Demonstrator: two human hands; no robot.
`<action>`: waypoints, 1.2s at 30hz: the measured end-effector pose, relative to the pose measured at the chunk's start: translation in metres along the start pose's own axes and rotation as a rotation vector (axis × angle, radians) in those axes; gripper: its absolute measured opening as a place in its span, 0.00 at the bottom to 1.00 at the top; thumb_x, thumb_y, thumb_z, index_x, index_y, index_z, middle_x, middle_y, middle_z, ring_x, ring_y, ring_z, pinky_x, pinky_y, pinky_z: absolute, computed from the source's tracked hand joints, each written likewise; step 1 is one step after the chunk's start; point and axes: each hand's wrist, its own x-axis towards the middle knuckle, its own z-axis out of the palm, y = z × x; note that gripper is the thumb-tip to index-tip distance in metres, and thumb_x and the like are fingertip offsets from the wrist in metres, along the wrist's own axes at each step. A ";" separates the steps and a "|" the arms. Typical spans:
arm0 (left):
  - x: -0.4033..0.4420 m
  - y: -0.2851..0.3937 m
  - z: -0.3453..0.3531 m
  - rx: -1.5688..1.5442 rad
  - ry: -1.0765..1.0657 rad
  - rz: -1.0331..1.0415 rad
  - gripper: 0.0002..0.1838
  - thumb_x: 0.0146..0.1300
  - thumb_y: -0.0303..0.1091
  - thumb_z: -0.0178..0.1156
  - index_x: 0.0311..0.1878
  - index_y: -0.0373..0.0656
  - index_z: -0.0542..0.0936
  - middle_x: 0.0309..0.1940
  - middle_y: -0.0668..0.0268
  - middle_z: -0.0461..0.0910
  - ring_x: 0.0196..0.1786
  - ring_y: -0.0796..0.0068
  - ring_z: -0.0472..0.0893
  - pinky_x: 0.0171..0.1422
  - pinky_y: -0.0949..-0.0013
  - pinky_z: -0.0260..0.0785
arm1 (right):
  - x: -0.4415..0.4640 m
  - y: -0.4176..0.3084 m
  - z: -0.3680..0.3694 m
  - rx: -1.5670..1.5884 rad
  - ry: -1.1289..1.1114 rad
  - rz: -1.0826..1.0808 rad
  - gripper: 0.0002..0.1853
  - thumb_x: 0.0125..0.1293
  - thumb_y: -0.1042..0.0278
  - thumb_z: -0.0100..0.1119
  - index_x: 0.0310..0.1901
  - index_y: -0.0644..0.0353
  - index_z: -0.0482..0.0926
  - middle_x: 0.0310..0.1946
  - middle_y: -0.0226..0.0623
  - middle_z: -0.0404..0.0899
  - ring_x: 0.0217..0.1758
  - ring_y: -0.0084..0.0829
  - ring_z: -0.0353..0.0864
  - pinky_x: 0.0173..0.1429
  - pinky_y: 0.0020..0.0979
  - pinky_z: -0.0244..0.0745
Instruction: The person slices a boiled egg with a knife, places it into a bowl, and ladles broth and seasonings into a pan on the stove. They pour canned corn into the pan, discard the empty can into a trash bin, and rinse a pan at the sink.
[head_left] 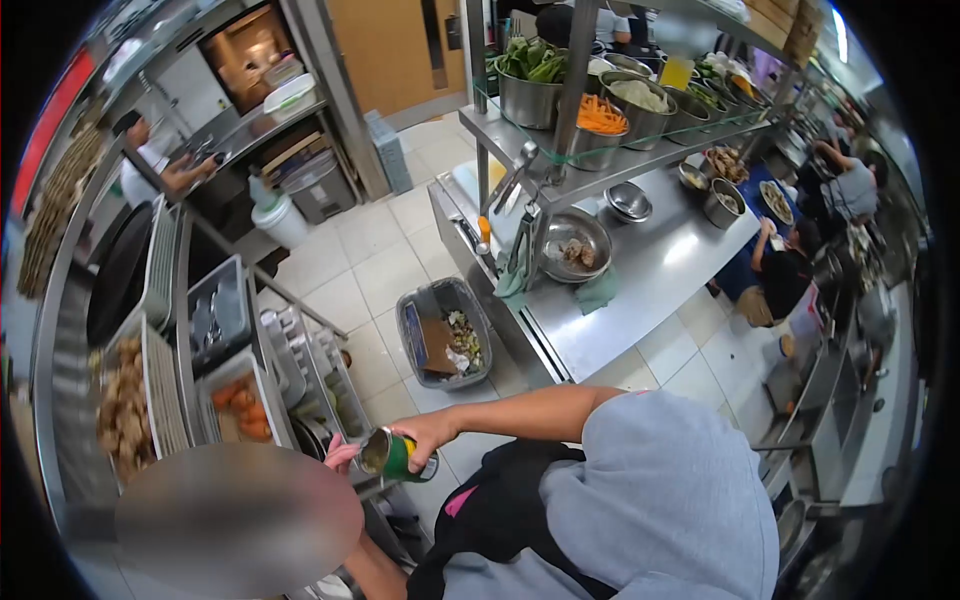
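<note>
My right hand is wrapped round an open green can with some yellow on it. The can is tipped on its side, its open end toward the left. Close by that open end are the fingers of my left hand; I cannot tell whether they touch it. A large blurred patch covers the rest of that hand and whatever is under it. Just beyond the can, on the left, stands a rack with a white tub of orange-red vegetables.
A lined waste bin stands on the tiled floor ahead. To its right is a steel counter with a metal bowl and a shelf of vegetable pots. Racks with trays line the left. Other people work at the far left and right.
</note>
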 end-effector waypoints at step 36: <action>0.862 -0.153 -0.013 1.162 -0.631 -0.210 0.44 0.40 0.61 0.76 0.58 0.45 0.78 0.49 0.48 0.86 0.53 0.45 0.84 0.58 0.51 0.76 | 0.243 -0.043 -0.681 -0.679 1.247 -0.052 0.43 0.44 0.66 0.78 0.65 0.59 0.71 0.59 0.48 0.78 0.63 0.51 0.77 0.67 0.45 0.73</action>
